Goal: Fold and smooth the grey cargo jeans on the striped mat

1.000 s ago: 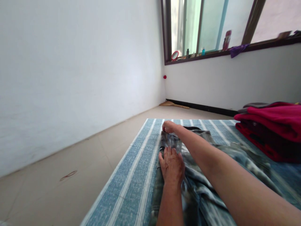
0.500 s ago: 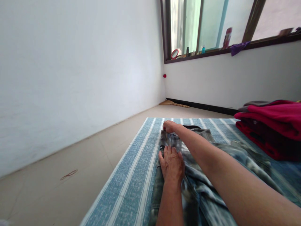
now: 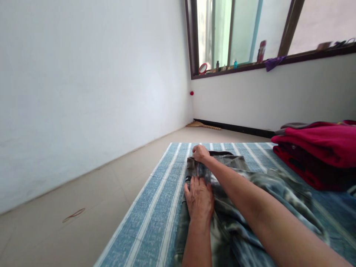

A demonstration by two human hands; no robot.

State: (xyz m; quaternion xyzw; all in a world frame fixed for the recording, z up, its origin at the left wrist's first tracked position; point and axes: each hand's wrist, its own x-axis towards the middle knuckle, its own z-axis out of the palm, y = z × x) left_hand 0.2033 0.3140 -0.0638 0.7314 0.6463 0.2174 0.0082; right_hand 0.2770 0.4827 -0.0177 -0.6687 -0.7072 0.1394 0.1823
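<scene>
From where I stand, the mottled garment (image 3: 224, 213) lies on the striped sheet (image 3: 151, 207), in front of the person and close to the sheet's left side. The left hand (image 3: 199, 198) rests palm down on it, fingers reaching forward and thumb out to the side, apparently to keep the cloth flat. The right hand (image 3: 200, 152) reaches across to the far left corner, its fingers curled at the edge, perhaps to steady it; the fingertips are hidden, so I cannot tell whether they pinch the cloth. The garment's long axis seems to run away from the person, its far edge towards the window (image 3: 246, 31) and its left edge roughly along the stripes. Its right part lies rumpled. The clothes pile (image 3: 319, 144) sits apart, to the right.
</scene>
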